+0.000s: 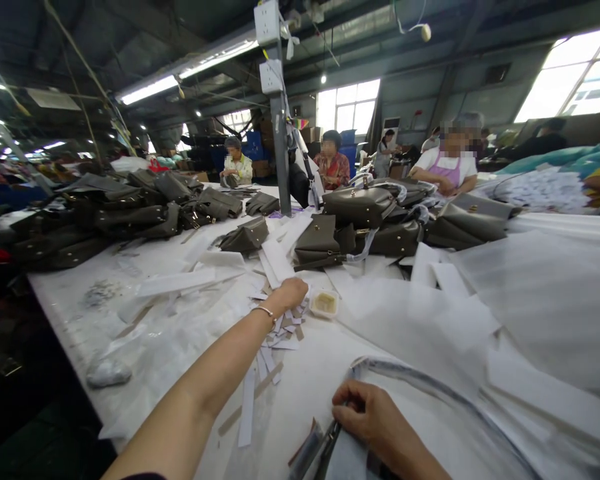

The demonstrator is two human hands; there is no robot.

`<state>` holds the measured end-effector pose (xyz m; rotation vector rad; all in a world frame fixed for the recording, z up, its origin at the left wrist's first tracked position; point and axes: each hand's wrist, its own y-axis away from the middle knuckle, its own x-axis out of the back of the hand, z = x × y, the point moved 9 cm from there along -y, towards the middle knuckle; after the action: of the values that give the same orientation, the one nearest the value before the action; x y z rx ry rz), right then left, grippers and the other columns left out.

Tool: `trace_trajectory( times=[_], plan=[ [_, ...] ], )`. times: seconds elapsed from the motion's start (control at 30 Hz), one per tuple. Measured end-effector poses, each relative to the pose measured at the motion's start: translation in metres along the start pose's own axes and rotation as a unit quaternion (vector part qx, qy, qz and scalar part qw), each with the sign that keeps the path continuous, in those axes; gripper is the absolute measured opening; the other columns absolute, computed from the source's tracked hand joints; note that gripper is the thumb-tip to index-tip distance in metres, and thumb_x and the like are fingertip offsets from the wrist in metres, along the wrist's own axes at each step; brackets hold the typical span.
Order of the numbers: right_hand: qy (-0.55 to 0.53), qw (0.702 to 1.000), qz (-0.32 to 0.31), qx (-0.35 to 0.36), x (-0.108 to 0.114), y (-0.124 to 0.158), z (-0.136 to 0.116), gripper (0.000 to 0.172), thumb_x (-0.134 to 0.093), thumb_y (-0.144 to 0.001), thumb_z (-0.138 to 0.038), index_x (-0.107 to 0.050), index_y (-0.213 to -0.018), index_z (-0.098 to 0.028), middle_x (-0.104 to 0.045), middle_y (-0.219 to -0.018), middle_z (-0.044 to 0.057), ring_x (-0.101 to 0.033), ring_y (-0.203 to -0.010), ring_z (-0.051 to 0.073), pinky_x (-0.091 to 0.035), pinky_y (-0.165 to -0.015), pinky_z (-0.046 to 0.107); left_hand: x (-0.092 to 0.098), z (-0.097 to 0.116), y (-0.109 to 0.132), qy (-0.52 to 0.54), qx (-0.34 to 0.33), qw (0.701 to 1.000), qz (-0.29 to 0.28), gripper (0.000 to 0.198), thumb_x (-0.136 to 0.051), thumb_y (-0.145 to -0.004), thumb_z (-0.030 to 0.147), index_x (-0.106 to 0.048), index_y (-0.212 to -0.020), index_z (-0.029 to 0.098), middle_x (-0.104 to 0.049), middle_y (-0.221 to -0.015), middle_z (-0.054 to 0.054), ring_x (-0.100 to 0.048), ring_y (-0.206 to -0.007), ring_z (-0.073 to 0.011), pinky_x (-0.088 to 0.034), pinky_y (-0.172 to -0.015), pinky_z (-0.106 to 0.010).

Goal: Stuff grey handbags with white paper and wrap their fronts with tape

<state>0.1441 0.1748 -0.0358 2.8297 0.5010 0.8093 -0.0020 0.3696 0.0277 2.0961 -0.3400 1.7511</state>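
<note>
My left hand point(293, 292) reaches far across the table, its fingers curled down beside a small clear plastic tub point(324, 304) with yellowish contents. Whatever those fingers hold, if anything, is hidden. Beneath the wrist lies a scatter of small white and grey card strips point(286, 328). Nearer to me, my right hand point(373, 420) is closed, thumb and fingers pinching a dark bag strap point(334, 430). A long, plastic-wrapped strap point(430, 385) curves away from that hand toward the lower right.
Dark grey handbags point(320, 239) lie across the back, with a larger heap point(145, 213) at left. White foam sheets point(545, 293) cover the right side. A metal post point(281, 147) with sockets rises mid-table. Several people sit beyond, one in a purple apron point(446, 172).
</note>
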Motion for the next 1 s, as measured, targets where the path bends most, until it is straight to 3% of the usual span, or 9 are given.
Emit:
trace_trajectory(
  times=[0.27, 0.4, 0.67, 0.8, 1.0],
  plan=[
    [0.023, 1.0, -0.004, 0.012, -0.003, -0.005, 0.007, 0.016, -0.059, -0.072, -0.028, -0.072, -0.078, -0.02, -0.057, -0.06, -0.001, -0.051, -0.059, 0.015, -0.034, -0.057, 0.025, -0.022, 0.006, 0.024, 0.027, 0.045, 0.999, 0.01, 0.032, -0.06, -0.095, 0.035, -0.059, -0.119, 0.014, -0.061, -0.118, -0.009, -0.063, -0.102, -0.0219, -0.055, -0.087, -0.043],
    [0.026, 0.999, -0.039, 0.02, -0.007, -0.007, 0.01, 0.019, -0.058, -0.074, -0.032, -0.071, -0.078, -0.02, -0.056, -0.061, -0.002, -0.05, -0.06, 0.014, -0.035, -0.057, 0.024, -0.027, 0.01, 0.033, 0.067, 0.063, 0.995, 0.022, 0.029, -0.059, -0.095, 0.035, -0.06, -0.117, 0.015, -0.062, -0.115, -0.008, -0.063, -0.098, -0.0203, -0.055, -0.085, -0.04],
    [0.009, 1.0, -0.007, 0.006, -0.005, -0.006, 0.011, 0.018, -0.06, -0.071, -0.028, -0.072, -0.078, -0.018, -0.054, -0.057, -0.003, -0.046, -0.056, 0.011, -0.031, -0.054, 0.022, -0.001, -0.049, 0.053, 0.112, 0.155, 0.974, 0.12, 0.024, -0.056, -0.097, 0.032, -0.06, -0.114, 0.016, -0.062, -0.116, -0.008, -0.061, -0.104, -0.0212, -0.052, -0.09, -0.042],
    [-0.01, 1.0, -0.004, -0.007, -0.006, -0.007, 0.01, 0.016, -0.062, -0.068, -0.022, -0.073, -0.079, -0.017, -0.057, -0.058, -0.004, -0.047, -0.055, 0.01, -0.03, -0.053, 0.021, 0.004, -0.051, 0.039, 0.151, 0.114, 0.973, 0.13, 0.016, -0.053, -0.096, 0.023, -0.063, -0.107, 0.016, -0.065, -0.108, -0.006, -0.063, -0.099, -0.0192, -0.051, -0.09, -0.038],
    [-0.016, 1.0, 0.013, -0.009, -0.005, -0.008, 0.011, 0.013, -0.066, -0.066, -0.021, -0.074, -0.076, -0.019, -0.059, -0.055, -0.004, -0.05, -0.054, 0.01, -0.032, -0.052, 0.018, 0.017, -0.014, -0.005, 0.186, 0.056, 0.97, 0.145, 0.029, -0.049, -0.092, 0.017, -0.063, -0.116, 0.022, -0.064, -0.119, -0.005, -0.06, -0.112, -0.0205, -0.046, -0.099, -0.031]
  ],
)
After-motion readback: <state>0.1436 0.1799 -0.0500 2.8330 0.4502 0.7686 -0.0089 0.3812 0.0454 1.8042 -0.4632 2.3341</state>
